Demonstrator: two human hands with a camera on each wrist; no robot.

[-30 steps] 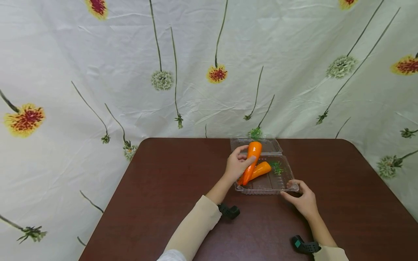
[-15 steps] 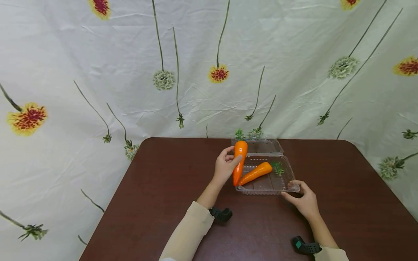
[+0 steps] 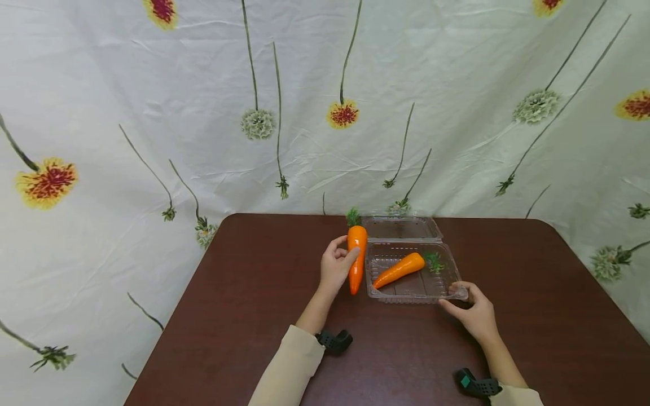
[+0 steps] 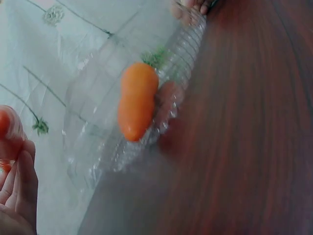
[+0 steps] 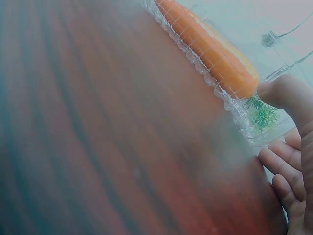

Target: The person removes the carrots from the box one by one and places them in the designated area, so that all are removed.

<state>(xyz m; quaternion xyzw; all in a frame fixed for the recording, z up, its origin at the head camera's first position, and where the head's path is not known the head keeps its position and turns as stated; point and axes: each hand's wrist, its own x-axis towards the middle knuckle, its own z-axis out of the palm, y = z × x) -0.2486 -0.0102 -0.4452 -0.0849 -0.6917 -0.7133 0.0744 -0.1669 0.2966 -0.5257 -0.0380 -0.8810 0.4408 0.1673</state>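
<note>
Between thumb and fingers, my left hand [image 3: 336, 269] holds a carrot [image 3: 357, 256] with a green leafy top, tip pointing down, just left of the clear plastic container [image 3: 406, 296]. Only part of this carrot [image 4: 9, 134] shows at the edge of the left wrist view. A second carrot [image 3: 399, 270] lies slanted inside the container, its green top towards the right side. My right hand [image 3: 476, 316] pinches the container's front right corner, thumb in front and fingers at the rim. In the right wrist view, the carrot inside [image 5: 215, 51] shows through the clear wall.
The container's hinged lid [image 3: 403, 228] lies open towards the back edge of the dark brown table [image 3: 284, 254]. Behind the table hangs a pale cloth [image 3: 304, 84] printed with flowers. Each wrist wears a black strapped device [image 3: 335, 341].
My left hand has carried its carrot leftward, from above the container to beside its left wall. The carrot inside is now fully uncovered. My right hand keeps its hold on the corner.
</note>
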